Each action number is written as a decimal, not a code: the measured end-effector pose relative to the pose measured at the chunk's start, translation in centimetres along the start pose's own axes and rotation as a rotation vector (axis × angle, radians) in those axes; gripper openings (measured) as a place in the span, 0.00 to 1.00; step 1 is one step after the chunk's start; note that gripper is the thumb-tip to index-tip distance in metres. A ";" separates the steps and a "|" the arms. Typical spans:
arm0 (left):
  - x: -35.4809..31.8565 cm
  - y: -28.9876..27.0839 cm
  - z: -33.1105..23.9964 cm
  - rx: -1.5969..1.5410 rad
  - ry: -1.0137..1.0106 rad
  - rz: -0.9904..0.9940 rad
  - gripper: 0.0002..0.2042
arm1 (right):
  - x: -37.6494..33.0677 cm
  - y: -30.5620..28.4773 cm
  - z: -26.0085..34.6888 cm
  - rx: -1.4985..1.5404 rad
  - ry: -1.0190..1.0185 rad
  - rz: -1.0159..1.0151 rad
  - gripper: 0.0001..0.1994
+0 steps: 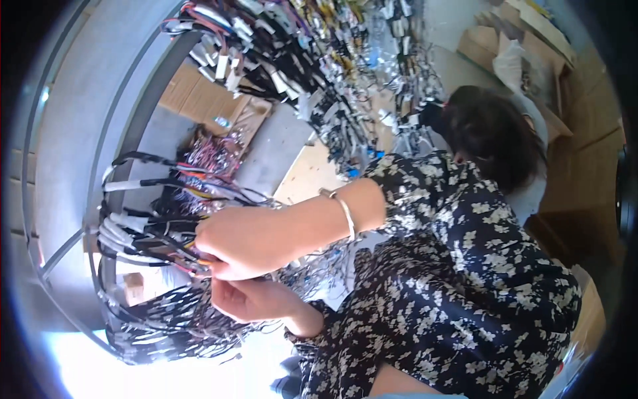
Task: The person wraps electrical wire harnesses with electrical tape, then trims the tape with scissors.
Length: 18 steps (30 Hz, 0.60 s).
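Wire-hung rack (100,133) | co-worker's two hands (246,249) in cables (149,233) | one bracelet (345,213)

She wears a dark dress (465,279) printed all over with small pale flowers, short-sleeved, and a thin silver bangle (345,213) circles one wrist.

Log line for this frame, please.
own hands: not in view | co-worker's upper hand: fingers in wire bundle | lower hand: just below it | bracelet: upper wrist
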State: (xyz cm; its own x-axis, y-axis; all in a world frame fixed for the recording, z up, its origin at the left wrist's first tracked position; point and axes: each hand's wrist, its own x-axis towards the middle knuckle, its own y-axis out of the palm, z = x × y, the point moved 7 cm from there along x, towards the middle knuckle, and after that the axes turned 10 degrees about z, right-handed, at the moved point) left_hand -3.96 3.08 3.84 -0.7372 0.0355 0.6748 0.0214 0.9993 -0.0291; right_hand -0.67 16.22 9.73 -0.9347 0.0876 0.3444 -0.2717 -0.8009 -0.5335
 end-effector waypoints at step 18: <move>-0.3 -0.8 -2.1 0.156 0.431 0.148 0.05 | -1.2 -0.4 1.1 0.203 0.203 0.377 0.19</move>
State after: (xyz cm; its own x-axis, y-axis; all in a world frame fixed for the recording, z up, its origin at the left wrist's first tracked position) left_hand -2.31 2.25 5.20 -0.3861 0.2095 0.8984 -0.0208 0.9717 -0.2355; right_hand 0.82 15.79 10.45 -0.9910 -0.1333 -0.0128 0.1262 -0.8972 -0.4232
